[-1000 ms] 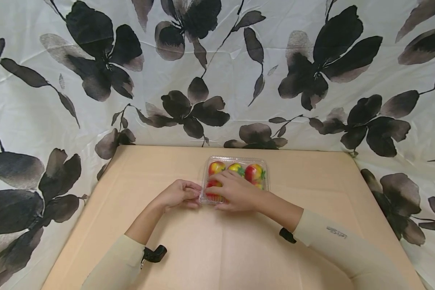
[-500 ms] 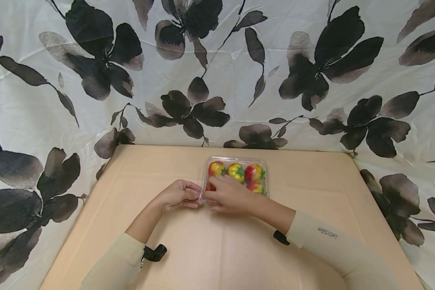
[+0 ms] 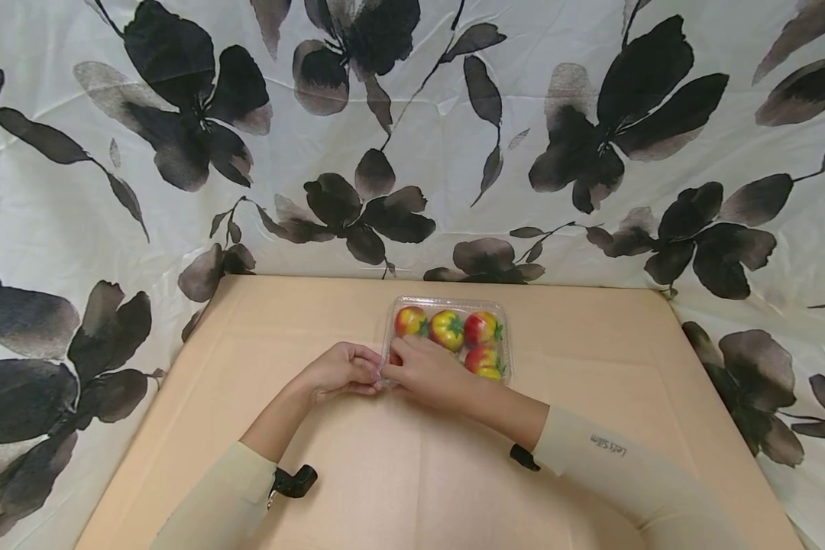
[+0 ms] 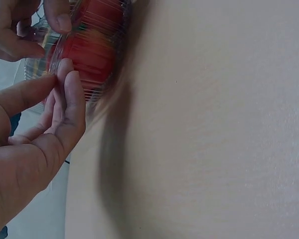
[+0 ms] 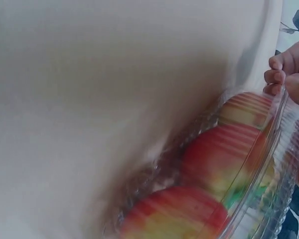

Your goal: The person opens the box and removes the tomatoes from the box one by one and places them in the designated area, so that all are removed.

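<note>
A clear plastic clamshell box [image 3: 454, 301] with a ribbed wall sits toward the far side of the table. Inside lie several red and yellow fruits [image 3: 482, 328] with green leafy tops. At the box's near left corner, my left hand [image 3: 344, 369] pinches the rim between thumb and fingertips, as the left wrist view confirms. My right hand [image 3: 433, 372] reaches over the front of the box and its thumb and fingers hold the rim [image 4: 57, 55] close by. That hand hides the fruits at the front left. The right wrist view shows red fruits [image 5: 224, 154] behind the clear wall.
A tan table top [image 3: 419, 458] lies under the box and both forearms. Behind it hangs a white cloth [image 3: 454, 130] printed with dark flowers. Black wrist cameras, one being the left wrist camera [image 3: 294, 481], stick out below the sleeves.
My right hand has slid left and toward the near left corner, uncovering the middle and right fruits. The left hand has stayed at the corner, and the box has not visibly moved.
</note>
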A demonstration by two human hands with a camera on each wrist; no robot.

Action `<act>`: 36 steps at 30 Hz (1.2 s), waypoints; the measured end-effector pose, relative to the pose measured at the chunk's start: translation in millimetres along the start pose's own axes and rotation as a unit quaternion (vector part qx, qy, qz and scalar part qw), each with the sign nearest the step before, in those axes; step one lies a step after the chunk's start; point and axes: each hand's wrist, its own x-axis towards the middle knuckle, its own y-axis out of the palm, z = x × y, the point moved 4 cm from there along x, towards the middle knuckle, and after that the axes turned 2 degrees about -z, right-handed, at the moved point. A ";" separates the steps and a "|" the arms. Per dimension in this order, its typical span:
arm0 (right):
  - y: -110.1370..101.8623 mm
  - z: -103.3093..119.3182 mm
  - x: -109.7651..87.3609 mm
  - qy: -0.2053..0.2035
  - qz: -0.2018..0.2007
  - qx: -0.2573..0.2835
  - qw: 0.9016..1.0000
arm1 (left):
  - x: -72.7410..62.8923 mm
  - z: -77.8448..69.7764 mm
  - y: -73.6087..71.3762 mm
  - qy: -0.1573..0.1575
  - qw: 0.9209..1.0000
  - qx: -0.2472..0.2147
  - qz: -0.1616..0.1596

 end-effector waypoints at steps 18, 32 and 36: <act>8.2 8.6 -5.5 -0.036 -0.120 -0.038 0.991 | -0.7 -0.5 3.3 0.007 0.999 0.034 -0.021; 16.4 17.7 -7.6 -0.029 -0.143 -0.063 0.987 | -3.1 -1.5 7.0 0.022 0.998 0.057 -0.014; 14.6 20.9 -6.9 -0.036 -0.145 -0.071 0.986 | -5.9 -2.7 7.4 0.032 0.997 0.063 -0.008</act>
